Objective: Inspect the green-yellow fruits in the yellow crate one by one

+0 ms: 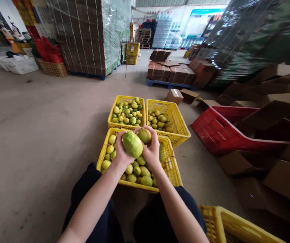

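Observation:
A large green lemon (132, 144) rests in my left hand (121, 151), whose fingers curl round it. Beside it, my right hand (153, 148) is closed on a smaller, brownish-green lemon (144, 135). The two hands nearly meet above the near yellow crate (175, 168), which holds several green and yellow lemons (145, 171). Behind it on the left stands a yellow crate (109, 118) of mixed green and yellow lemons (127, 112). To its right, another yellow crate (177, 118) has yellowish lemons (158, 120) gathered toward its left side.
A red crate (210, 130) with cardboard boxes (273, 111) in and around it lies to the right. Another yellow crate (221, 216) is by my right knee. Farther back are a pallet of flattened cartons (171, 72) and a wrapped stack (81, 37).

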A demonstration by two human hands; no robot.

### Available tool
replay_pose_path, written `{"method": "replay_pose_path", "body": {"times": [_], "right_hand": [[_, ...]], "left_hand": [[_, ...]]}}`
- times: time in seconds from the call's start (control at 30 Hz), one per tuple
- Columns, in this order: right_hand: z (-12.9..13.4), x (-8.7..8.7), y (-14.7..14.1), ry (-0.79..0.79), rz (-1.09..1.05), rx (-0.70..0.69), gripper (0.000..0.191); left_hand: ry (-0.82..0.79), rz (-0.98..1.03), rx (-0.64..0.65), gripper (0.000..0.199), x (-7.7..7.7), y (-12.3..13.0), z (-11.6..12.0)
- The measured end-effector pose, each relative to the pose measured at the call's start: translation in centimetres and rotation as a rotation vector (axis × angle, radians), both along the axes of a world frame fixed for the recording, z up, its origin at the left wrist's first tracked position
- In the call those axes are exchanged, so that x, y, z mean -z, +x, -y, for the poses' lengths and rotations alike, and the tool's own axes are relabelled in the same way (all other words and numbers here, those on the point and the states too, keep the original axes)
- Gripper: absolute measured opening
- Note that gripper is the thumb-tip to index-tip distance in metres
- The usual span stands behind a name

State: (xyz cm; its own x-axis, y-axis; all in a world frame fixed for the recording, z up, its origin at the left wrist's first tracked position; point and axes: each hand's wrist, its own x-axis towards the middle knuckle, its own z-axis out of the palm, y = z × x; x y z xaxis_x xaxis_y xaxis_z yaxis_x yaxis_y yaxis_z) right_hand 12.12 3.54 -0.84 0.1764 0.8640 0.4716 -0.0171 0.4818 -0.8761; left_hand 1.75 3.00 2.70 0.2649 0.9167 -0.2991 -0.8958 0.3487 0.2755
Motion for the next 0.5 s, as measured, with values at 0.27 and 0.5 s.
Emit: {"method": "replay_pose_path", "body": {"times": [0.27,0.5], "right_hand": [[0.7,-0.9,0.1,-0.028,0.166,-0.213,0.03],[1.2,-1.0,-0.6,0.04,0.334,-0.145,0.066]], "left_hand": [[-0.14,0.061,-0.167,0.028,0.9,0.3,-0.2],[-0.177,0.021,-0.131,0.029,2.6,0.1,-0.8]]}}
